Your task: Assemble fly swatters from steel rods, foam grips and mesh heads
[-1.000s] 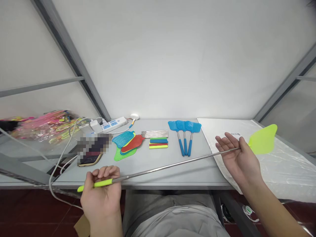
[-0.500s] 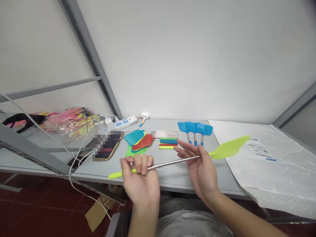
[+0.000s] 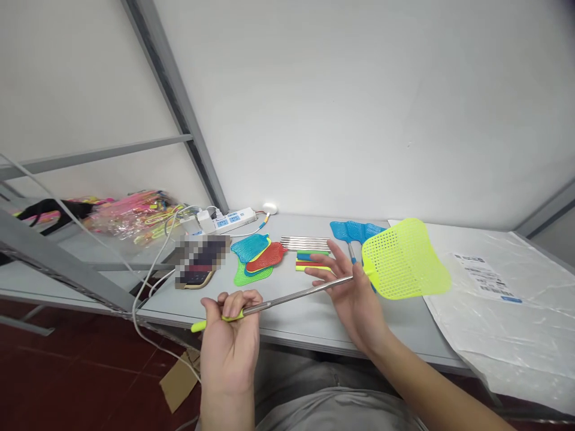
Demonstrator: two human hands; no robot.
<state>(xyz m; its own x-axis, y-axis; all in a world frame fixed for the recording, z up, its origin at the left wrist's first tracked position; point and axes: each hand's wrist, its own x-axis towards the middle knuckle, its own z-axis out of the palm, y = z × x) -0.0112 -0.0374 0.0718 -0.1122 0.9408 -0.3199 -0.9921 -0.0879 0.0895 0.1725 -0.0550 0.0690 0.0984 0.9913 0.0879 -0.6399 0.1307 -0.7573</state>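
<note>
Head view, looking forward and down: I hold a yellow-green fly swatter (image 3: 296, 296) in front of me, above the near edge of a grey table (image 3: 291, 328). My left hand (image 3: 230, 350), palm up, has its fingers curled around the swatter's handle (image 3: 198, 327), whose rounded end sticks out past my thumb. My right hand (image 3: 357, 305) grips the metal rod just below the swatter's perforated head (image 3: 406, 260), thumb laid over it, the other fingers loosely spread. The swatter slants upward to the right, its head overlapping part of three blue swatters (image 3: 357, 229) on the table.

Beyond my hands, left to right, are a partly pixelated phone (image 3: 204, 263), a pile of loose swatter heads (image 3: 266, 257) in blue, red, green and yellow, a row of metal rods (image 3: 305, 243), and coloured handles (image 3: 306, 264) just in front of the rods. A white power strip (image 3: 233, 221) sits behind the phone. At right, a white plastic sheet (image 3: 494, 335) hangs over the table's front edge.
</note>
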